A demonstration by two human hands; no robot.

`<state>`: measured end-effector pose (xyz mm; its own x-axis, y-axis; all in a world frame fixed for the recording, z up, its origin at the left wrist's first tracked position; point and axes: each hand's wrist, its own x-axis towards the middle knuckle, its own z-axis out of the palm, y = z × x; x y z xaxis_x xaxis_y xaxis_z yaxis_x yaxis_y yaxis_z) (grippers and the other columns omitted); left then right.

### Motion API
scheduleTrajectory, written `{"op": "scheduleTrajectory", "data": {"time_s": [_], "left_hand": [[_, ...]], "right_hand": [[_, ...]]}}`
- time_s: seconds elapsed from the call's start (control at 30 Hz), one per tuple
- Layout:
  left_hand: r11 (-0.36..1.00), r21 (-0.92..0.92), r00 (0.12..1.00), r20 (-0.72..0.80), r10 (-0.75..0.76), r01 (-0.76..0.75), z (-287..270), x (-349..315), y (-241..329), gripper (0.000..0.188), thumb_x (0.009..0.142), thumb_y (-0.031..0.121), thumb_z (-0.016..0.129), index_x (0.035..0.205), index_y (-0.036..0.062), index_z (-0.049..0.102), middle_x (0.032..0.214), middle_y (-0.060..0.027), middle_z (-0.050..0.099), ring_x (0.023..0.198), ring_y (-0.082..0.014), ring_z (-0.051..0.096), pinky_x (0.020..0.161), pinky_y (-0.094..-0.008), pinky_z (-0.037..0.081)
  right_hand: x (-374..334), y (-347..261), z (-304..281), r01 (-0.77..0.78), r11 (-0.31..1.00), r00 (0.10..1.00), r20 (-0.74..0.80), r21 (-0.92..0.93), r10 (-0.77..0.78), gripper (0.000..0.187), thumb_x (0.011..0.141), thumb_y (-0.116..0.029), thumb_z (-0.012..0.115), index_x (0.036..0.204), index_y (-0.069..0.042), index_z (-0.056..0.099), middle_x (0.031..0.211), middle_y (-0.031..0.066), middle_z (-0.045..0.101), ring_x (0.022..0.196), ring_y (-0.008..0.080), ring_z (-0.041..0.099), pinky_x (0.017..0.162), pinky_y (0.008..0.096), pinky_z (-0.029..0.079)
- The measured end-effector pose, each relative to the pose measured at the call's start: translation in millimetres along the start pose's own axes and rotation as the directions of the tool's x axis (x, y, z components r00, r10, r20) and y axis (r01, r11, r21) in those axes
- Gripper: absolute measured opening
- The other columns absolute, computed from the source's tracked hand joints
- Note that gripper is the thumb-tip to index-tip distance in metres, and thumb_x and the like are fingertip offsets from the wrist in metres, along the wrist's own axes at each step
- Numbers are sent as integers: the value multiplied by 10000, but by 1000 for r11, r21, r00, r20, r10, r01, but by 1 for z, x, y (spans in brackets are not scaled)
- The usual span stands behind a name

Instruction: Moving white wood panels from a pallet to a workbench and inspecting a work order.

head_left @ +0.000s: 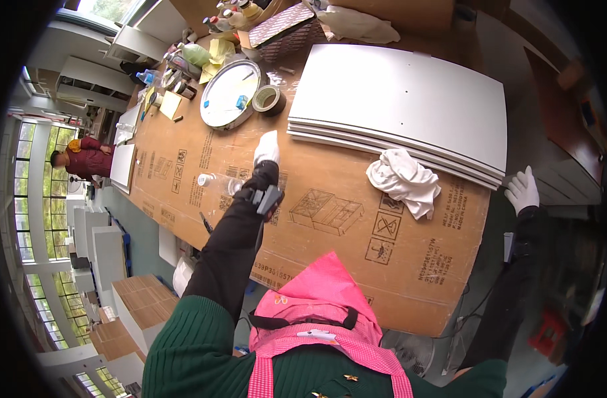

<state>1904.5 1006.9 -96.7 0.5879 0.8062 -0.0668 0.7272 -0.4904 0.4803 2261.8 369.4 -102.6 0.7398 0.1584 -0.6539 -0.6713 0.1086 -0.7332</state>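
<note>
White gloves cover both hands of a worker in a pink apron [317, 341] and ribbed green sweater [191, 338], standing at a worktable [413, 302] spread with printed brown cardboard. The left hand [267, 147] reaches over the tabletop, just below a roll of tape [269, 101] and a shallow round white container [217, 99] with small blue pieces in it; the back of its glove faces up, and whether its fingers are released or grasping something cannot be told. A grey device [269, 199] sits at that wrist. Out at the far right, the right hand [524, 191] is raised beside the near right corner of a stack of white panels [403, 89], its fingers loose and extended; contact with the stack cannot be made out. The panels lie flat, one on another, across the table's far right side, with a crumpled white cloth [403, 182] against their near edge. A clear plastic bottle [217, 183] lies on its side near the left forearm. Bottles [234, 14] and a patterned box [285, 33] crowd the table's far end, while a co-worker in dark red [94, 159] stands off to the left, near tall windows [58, 179].
</note>
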Motion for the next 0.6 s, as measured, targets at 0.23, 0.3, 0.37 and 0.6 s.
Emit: {"op": "scheduleTrajectory", "data": {"time_s": [0.23,0.3,0.37,0.6], "left_hand": [[808,-436,893,386,-231,397,-20,122,4,611,921,529,365,1274,47,497,1268,-113,547,1207,-288,462,1027,-435,319],[989,-67,938,314,145,-131,72,87,72,520,954,443,355,1233,36,520,1214,-149,577,1145,-285,518,996,-351,361],[964,116,946,249,206,-241,53,100,62,436,970,367,351,1197,51,548,1196,-164,581,1101,-277,548,963,-307,387],[995,40,977,196,79,-88,54,89,72,466,927,374,330,1093,28,593,1121,-213,593,1074,-361,540,909,-412,411]], "right_hand": [[51,-29,70,-152,986,985,72,-64,156,924,788,-678,539,1427,-57,297,1400,204,367,1278,286,372,1054,448,296],[55,-32,18,-171,981,982,-95,-91,163,922,783,-697,523,1410,-49,333,1370,198,403,1256,265,388,1056,420,296],[77,-31,48,-138,990,986,100,1,137,929,788,-699,513,1391,-10,350,1375,200,403,1263,277,391,1049,382,316],[160,-29,61,3,962,991,129,-273,33,597,940,-444,467,1347,-10,418,1332,96,480,1192,208,468,987,324,391]]}}
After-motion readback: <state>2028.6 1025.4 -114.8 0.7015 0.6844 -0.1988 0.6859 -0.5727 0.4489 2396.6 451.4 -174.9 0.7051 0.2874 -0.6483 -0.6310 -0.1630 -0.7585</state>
